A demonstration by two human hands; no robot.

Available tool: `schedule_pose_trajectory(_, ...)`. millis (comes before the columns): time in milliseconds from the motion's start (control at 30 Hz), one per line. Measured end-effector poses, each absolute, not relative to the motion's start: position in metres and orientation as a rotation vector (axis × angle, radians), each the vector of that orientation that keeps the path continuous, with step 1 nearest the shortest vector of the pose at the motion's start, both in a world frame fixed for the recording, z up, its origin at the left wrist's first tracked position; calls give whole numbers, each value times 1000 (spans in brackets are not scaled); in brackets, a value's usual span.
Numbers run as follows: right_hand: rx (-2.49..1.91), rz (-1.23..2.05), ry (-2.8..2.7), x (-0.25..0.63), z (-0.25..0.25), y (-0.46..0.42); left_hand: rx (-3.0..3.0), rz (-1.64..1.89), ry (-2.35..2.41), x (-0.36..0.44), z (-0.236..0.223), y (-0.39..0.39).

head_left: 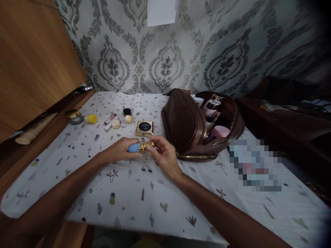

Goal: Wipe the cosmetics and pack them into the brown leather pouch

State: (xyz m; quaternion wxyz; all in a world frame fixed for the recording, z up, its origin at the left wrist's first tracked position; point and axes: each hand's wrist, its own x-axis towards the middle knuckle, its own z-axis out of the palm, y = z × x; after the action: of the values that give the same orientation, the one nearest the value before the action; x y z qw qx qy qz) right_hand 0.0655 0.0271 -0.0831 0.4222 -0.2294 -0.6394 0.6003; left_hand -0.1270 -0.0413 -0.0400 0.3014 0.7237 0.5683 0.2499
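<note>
Over the middle of the table, my left hand is closed around a light blue crumpled cloth. The cloth meets one end of a small shiny gold cosmetic tube; whether it wraps the tube's far end is hidden. My right hand pinches the other end of the tube between thumb and fingers. Just beyond both hands lies a square gold compact with a round black label. Right of my right hand stands a brown makeup bag, unzipped, with cosmetics inside.
Left of the compact are several small jars and tubes. Farther left are a yellow-and-pink item and a dark jar. A beige tube rests on the wooden ledge. A pixelated item lies at right.
</note>
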Motion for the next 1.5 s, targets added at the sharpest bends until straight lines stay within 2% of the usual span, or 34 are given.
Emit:
schedule_pose_trajectory(167, -527, 1770, -1529, 63, -82, 28, 1821, 826, 1560, -109, -40, -47)
schedule_pose_trajectory(600, -379, 1995, -1434, 62, -82, 21, 1996, 1037, 1818, -107, -49, -48)
schedule_pose_trajectory(800, -464, 1955, -1547, 65, -80, 21, 1832, 1259, 1715, -114, -46, -46)
schedule_pose_trajectory(1033, -506, 1918, -1629, 63, -78, 21, 1921, 1178, 1552, -115, -47, -46)
schedule_pose_trajectory(1267, -523, 1861, -1659, 60, -81, 23, 1881, 1124, 1613, -116, -45, -45)
schedule_pose_trajectory(1500, -529, 1653, -1930, 66, -78, 16, 1935, 1063, 1744, -114, -44, -49)
